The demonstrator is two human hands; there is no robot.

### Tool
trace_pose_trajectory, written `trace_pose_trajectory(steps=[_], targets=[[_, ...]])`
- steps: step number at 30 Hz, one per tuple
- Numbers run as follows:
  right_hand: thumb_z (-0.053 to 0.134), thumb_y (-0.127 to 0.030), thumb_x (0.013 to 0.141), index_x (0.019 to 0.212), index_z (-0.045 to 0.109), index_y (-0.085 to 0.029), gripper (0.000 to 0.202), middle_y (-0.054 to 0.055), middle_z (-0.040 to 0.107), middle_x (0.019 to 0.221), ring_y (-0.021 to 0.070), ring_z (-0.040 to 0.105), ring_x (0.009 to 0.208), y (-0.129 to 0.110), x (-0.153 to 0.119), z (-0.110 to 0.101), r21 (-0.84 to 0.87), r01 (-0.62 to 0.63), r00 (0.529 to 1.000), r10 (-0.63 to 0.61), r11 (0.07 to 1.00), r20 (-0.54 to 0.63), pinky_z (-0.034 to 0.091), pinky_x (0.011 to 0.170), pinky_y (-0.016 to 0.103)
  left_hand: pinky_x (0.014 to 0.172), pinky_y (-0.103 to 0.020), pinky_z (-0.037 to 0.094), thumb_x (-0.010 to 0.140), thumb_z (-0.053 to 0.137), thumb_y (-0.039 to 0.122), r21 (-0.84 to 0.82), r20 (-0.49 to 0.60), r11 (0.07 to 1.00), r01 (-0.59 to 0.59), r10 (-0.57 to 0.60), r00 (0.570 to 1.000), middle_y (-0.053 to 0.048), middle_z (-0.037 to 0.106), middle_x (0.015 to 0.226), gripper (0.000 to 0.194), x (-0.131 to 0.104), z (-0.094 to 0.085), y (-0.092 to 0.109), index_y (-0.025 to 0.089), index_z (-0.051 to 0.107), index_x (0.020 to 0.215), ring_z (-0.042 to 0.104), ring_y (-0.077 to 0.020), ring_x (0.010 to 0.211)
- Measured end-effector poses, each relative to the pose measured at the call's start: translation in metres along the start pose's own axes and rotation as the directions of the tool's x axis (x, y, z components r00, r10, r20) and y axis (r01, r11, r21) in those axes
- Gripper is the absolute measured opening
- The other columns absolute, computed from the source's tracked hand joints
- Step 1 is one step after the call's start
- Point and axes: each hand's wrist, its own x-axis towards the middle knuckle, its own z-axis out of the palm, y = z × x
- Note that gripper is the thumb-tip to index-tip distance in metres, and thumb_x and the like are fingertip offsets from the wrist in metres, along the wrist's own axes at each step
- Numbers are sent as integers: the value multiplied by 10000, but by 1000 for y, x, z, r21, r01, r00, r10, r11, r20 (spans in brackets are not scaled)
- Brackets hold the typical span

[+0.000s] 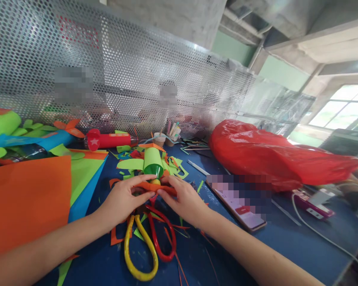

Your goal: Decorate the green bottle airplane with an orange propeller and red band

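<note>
A plastic bottle wrapped in light green paper (152,157) lies on the table with its neck towards me and a green paper wing out at its left side. Across the yellow cap (156,181) at its neck sits an orange paper propeller (146,186). My left hand (123,198) is closed on the propeller's left part, thumb and fingers pinching near the middle. On the other side my right hand (183,196) pinches the right part. Scissors with one yellow and one red handle (140,248) lie just below my hands, their blades partly hidden.
Orange, green and blue paper sheets (32,198) are stacked at left. Behind them lie a red-wrapped bottle (113,140) and a blue-wrapped one (58,139). At right are a phone (241,206), a red plastic bag (256,155) and a power strip (313,204). A perforated metal screen (131,59) stands behind.
</note>
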Motion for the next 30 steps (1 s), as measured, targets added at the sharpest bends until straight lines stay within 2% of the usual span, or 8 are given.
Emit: trace_pose_trajectory(steps=[9, 17, 23, 28, 30], targets=[[561, -290, 917, 972, 578, -198, 108, 79, 692, 996, 204, 663, 927, 1, 1, 1, 1, 29, 1000, -29, 1000, -9, 507, 795, 318, 821, -322, 571, 809, 669, 396, 157, -44, 986, -61, 69, 997, -14, 743, 1100, 395, 0, -2, 1, 295, 667, 1190, 711, -234, 944], [606, -348, 872, 1019, 577, -185, 221, 80, 689, 985, 212, 661, 906, 0, -1, 1, -34, 13, 999, -14, 999, -38, 501, 793, 330, 800, -310, 570, 808, 626, 316, 197, -39, 977, -83, 92, 995, -11, 745, 1084, 416, -2, 0, 4, 268, 647, 1220, 711, -214, 908], [636, -304, 841, 959, 586, -191, 171, 67, 696, 948, 218, 666, 885, -2, 0, -1, -56, -32, 999, 31, 998, -32, 501, 761, 324, 699, -275, 570, 820, 578, 273, 201, -5, 977, -74, 77, 997, 11, 757, 1012, 429, -3, 0, 6, 271, 620, 1247, 709, -176, 743], [606, -268, 834, 954, 587, -184, 147, 75, 699, 949, 217, 673, 877, -3, 0, 0, -42, -18, 998, 15, 999, -55, 506, 768, 321, 889, -318, 537, 826, 608, 344, 199, -22, 975, -101, 107, 994, -4, 733, 1119, 400, -1, -1, 2, 270, 642, 1217, 688, -216, 993], [587, -264, 840, 970, 588, -180, 155, 80, 698, 964, 216, 675, 881, -3, 0, 1, -30, -13, 998, 12, 999, -54, 509, 777, 323, 904, -326, 533, 829, 603, 367, 197, -25, 975, -100, 107, 994, -7, 725, 1141, 396, -1, -1, 1, 266, 649, 1210, 681, -219, 1018]])
